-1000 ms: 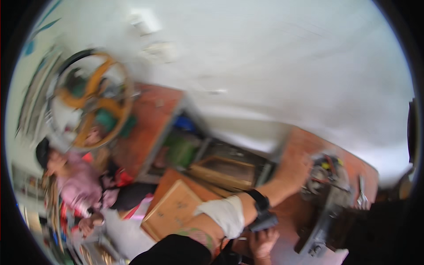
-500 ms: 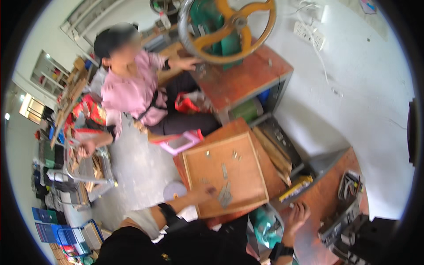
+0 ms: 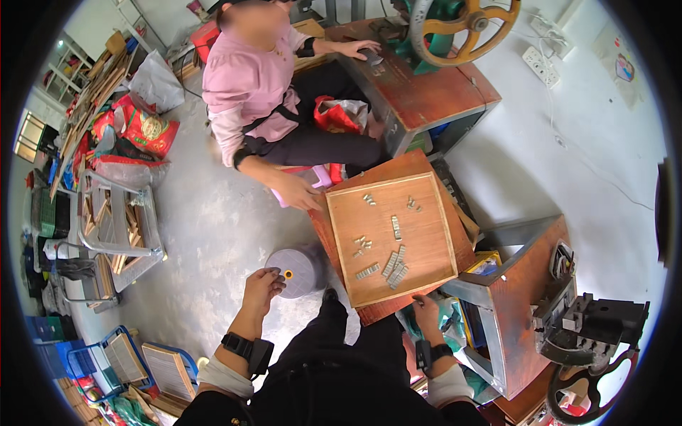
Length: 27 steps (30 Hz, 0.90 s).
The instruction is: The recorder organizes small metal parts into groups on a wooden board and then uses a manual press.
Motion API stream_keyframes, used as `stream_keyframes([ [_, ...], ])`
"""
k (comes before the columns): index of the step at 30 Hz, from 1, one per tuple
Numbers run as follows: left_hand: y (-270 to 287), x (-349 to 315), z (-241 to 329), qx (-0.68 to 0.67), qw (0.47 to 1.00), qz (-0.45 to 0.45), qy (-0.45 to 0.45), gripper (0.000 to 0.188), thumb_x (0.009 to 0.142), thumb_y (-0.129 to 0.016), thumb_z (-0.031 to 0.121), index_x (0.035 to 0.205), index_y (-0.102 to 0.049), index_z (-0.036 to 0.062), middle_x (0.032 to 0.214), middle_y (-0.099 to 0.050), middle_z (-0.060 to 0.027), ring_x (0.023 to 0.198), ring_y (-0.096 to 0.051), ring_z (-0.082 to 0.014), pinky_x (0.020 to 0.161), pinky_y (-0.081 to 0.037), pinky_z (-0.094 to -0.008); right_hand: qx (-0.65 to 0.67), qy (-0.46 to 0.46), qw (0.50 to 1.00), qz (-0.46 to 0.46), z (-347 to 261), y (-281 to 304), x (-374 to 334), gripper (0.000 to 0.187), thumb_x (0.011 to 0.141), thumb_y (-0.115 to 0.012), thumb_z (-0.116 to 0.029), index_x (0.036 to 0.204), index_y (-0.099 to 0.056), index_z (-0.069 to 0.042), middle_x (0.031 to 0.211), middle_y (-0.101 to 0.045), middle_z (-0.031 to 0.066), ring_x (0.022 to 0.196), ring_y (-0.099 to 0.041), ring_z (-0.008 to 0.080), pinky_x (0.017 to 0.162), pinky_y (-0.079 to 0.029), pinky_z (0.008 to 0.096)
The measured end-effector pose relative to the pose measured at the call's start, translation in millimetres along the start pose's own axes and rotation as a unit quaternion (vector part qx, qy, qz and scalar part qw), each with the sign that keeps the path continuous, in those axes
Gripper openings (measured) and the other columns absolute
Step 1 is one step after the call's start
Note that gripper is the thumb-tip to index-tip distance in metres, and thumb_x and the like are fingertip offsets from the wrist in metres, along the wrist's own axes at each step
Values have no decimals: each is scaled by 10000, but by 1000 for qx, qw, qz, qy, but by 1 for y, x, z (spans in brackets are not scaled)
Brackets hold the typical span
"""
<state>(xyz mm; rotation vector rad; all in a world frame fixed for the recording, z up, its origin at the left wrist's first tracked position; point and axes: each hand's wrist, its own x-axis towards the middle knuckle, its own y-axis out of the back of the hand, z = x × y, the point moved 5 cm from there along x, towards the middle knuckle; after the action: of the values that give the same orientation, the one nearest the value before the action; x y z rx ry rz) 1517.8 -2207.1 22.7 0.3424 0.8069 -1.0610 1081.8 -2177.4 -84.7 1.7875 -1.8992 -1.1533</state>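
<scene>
A shallow wooden tray with a raised rim lies on a reddish-brown board in front of me. On it are small metal pieces, some in neat rows and some loose. My left hand is off the tray to the left, above a grey round stool. Its fingers are curled into a pinch; whatever they hold is too small to name. By the tray's near right corner, my right hand is closed with fingertips together, and its contents cannot be made out.
Across from me sits a person in pink, one hand on the bench of a green press with a yellow handwheel, the other hand beside the tray's left edge. At right stands a metal-framed bench with a dark machine.
My left hand has withdrawn from over the tray to the left. My right hand has left the right bench for the tray's near corner. The other person's hand has come to the tray's edge.
</scene>
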Motion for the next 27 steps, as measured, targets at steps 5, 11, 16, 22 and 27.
stream_keyframes([
  [5, 38, -4, -46, 44, 999, 13, 19, 225, 789, -529, 85, 966, -534, -54, 769, -600, -119, 628, -572, -167, 583, -451, -249, -41, 96, 992, -68, 1, -88, 43, 196, 721, -594, -140, 895, -637, -58, 821, -623, 167, 741, -607, 313, 673, -486, 373],
  [11, 32, -19, -118, 178, 981, -20, 75, 234, 791, -562, 101, 977, -560, -41, 808, -623, -103, 668, -594, -160, 610, -459, -254, -99, 240, 964, -62, -55, -129, 90, 228, 702, -586, -108, 926, -619, -132, 920, -551, 102, 899, -524, 300, 750, -443, 380],
  [16, 13, -14, -146, 268, 959, -70, 67, 213, 782, -581, 68, 967, -579, -37, 807, -635, -100, 700, -602, -149, 630, -462, -250, -247, 289, 920, -95, -41, -159, 110, 281, 674, -574, -118, 952, -601, -152, 949, -526, 66, 952, -479, 264, 757, -426, 363],
  [22, -21, 24, -150, 248, 965, -63, 54, 203, 782, -580, 45, 958, -570, -54, 814, -629, -101, 718, -594, -141, 656, -476, -245, -285, 356, 884, -99, -47, -151, 108, 210, 725, -511, -160, 911, -586, -99, 943, -524, 55, 963, -471, 230, 742, -412, 367],
  [27, -42, 23, -137, 329, 940, -87, 2, 221, 781, -589, 109, 961, -587, -21, 830, -631, -110, 731, -601, -154, 685, -479, -264, -312, 318, 883, -146, -53, -161, 130, 150, 691, -551, -171, 823, -559, -101, 921, -537, 81, 927, -500, 233, 763, -413, 379],
])
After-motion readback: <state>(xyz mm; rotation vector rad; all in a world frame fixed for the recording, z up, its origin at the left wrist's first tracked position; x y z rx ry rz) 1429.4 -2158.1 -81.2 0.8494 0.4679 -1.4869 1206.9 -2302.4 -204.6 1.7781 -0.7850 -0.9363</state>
